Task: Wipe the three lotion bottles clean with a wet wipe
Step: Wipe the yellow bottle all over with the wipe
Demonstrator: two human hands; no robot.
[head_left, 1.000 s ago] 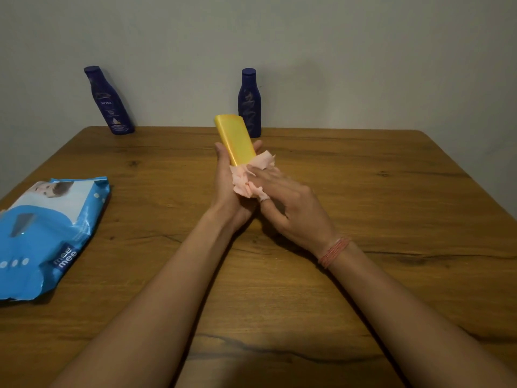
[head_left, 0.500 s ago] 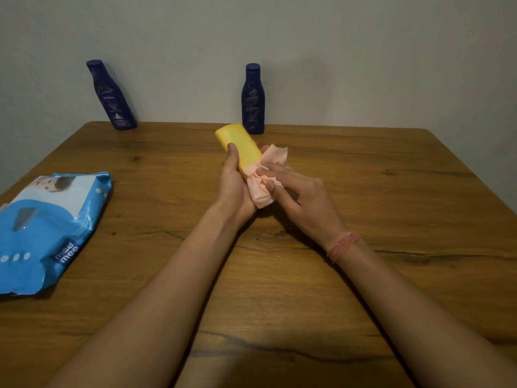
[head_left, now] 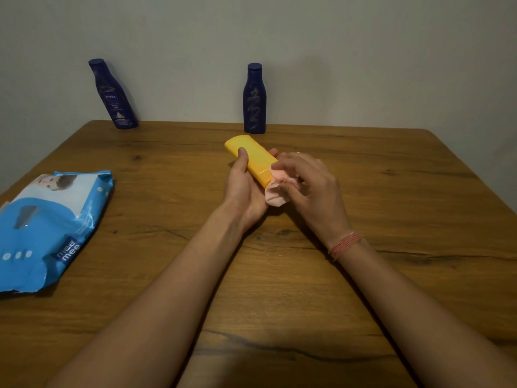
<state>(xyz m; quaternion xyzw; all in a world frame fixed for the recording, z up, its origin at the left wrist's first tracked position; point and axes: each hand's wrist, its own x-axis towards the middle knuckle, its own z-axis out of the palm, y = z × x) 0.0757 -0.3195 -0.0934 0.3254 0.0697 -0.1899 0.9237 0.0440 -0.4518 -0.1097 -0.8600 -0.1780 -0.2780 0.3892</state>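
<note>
Here we count three bottles: two blue ones point(head_left: 113, 95) point(head_left: 254, 100) upright at the table's point(head_left: 391, 191) far edge, and one yellow bottle point(head_left: 253, 159) gripped mid-table in our left hand point(head_left: 244, 189). Our right hand point(head_left: 310, 183) pinches one pink wipe point(head_left: 277, 191) against its near end, hiding that end. One blue wipe pack point(head_left: 47, 225) overhangs the left edge, partly cut off.

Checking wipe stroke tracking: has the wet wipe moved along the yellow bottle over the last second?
Yes. The wet wipe slid toward the near end of the yellow bottle, away from the upright blue bottle behind it.

Just one head cam, looking forward and down, pretty close above both hands, table point(head_left: 363, 275) stretching past them to wall point(head_left: 335, 51).
</note>
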